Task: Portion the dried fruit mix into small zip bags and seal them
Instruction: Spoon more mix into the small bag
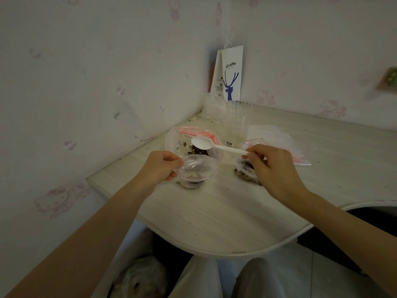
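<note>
My left hand [160, 166] pinches the rim of a small clear zip bag [196, 171], holding its mouth open on the table; a little dried fruit lies at its bottom. My right hand [272, 168] grips the handle of a white plastic spoon [211, 144], whose empty-looking bowl hovers above a larger clear bag of dried fruit mix [191, 145] just behind the small bag. Another small bag with fruit mix [247, 173] lies partly hidden under my right hand.
A stack of unused zip bags with red strips [277, 138] lies at the right. Clear plastic cups [235, 119] and a white paper coffee bag [232, 74] stand in the wall corner. The pale table [214, 216] has a curved front edge and scattered crumbs.
</note>
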